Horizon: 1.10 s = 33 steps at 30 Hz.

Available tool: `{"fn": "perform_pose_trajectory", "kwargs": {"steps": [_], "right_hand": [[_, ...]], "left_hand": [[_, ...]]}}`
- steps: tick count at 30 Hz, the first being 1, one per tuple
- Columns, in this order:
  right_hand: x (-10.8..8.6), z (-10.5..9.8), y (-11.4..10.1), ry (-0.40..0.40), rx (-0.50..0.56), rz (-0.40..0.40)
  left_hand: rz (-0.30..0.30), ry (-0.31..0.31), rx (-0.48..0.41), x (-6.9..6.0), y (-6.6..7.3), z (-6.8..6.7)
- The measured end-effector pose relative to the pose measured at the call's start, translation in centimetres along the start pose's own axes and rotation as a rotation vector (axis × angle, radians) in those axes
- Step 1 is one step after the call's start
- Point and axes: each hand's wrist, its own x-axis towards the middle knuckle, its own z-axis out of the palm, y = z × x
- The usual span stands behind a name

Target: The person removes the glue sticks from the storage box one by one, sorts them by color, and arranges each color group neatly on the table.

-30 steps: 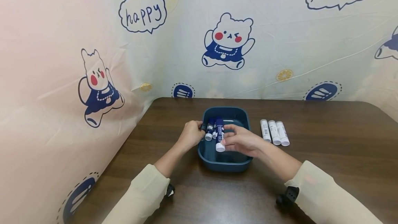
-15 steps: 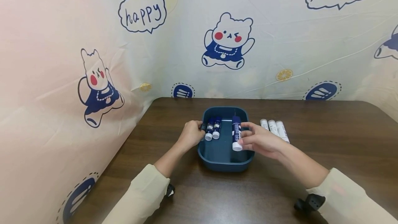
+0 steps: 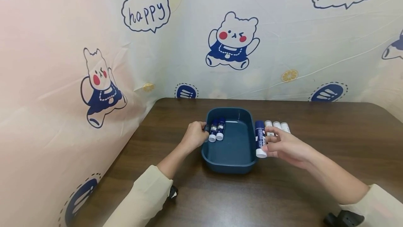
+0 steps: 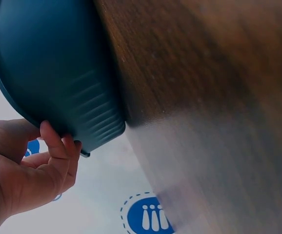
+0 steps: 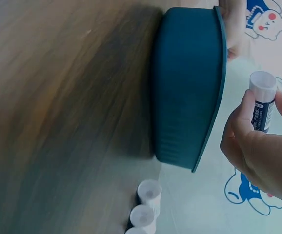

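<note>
My left hand (image 3: 196, 135) grips the left rim of the teal bin (image 3: 231, 169); in the left wrist view its fingers curl over the bin's edge. Between the thumb and fingers of my right hand (image 3: 284, 147) is a blue glue stick (image 3: 260, 139) with a white end, held just off the bin's right side. The right wrist view shows the same stick (image 5: 263, 100) pinched above the table. Two smaller blue sticks (image 3: 213, 131) (image 3: 220, 129) lie side by side in the bin's left part. Behind my right hand are three white sticks (image 3: 268, 125), partly covered.
The brown wooden table (image 3: 204, 199) extends around the bin. A printed cloth (image 3: 189, 45) hangs behind it and along the left side. Dark devices are strapped at both wrists.
My right hand has carried the blue stick rightward, from over the bin to beyond its right rim. My left hand keeps its hold on the left rim.
</note>
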Motion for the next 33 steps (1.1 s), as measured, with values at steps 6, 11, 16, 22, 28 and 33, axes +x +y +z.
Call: {"fn": "perform_pose_trajectory", "kwargs": {"steps": [6,11,16,22,28,33], "right_hand": [[-0.9,-0.9,0.1,0.010,-0.021,0.024],[-1.2,-1.6,0.4,0.009,-0.018,0.025],[-1.2,-2.0,1.1,0.003,0.000,0.030],[-1.3,-2.4,1.9,0.014,-0.024,0.073],[-1.3,-2.7,2.5,0.005,-0.045,0.125],[-1.3,-2.7,2.9,-0.013,-0.055,0.156]], "left_hand": [[-0.016,-0.010,-0.013,0.0,0.1,0.0],[-0.024,-0.012,-0.018,0.1,0.0,0.1],[-0.026,-0.016,-0.016,0.1,0.0,0.1],[-0.028,-0.025,-0.022,0.1,0.1,0.1],[-0.034,-0.024,-0.023,0.1,0.1,0.1],[-0.037,-0.022,-0.022,0.1,0.0,0.1]]}}
